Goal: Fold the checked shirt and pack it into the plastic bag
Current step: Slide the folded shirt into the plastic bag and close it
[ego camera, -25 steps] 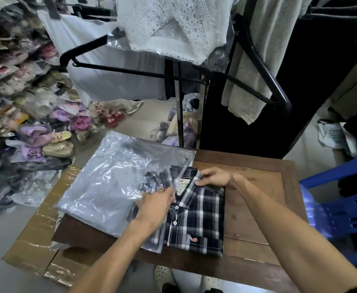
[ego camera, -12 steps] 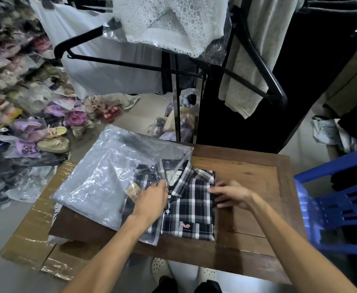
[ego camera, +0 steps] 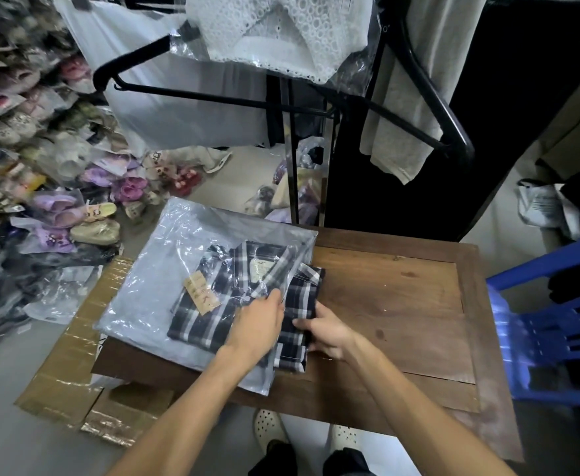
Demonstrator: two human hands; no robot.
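Observation:
The folded navy-and-white checked shirt [ego camera: 213, 314] lies mostly inside the clear plastic bag [ego camera: 151, 280] on the left half of the wooden table [ego camera: 391, 304]. Its right edge still sticks out of the bag's mouth. A brown paper tag [ego camera: 201, 292] shows through the plastic. My left hand [ego camera: 259, 324] rests on top, pinching the bag's open edge over the shirt. My right hand [ego camera: 326, 329] grips the shirt's exposed right edge, fingers curled under the fabric.
A blue plastic chair [ego camera: 553, 324] stands right of the table. A black clothes rack [ego camera: 292, 108] with hanging garments stands behind it. Bagged shoes [ego camera: 58, 187] pile up on the left floor, and flattened cardboard [ego camera: 75, 365] lies under the table's left side.
The shirt has slid left, deeper into the bag. My right hand moved from the collar down to the shirt's right edge; my left hand shifted right along the bag's mouth.

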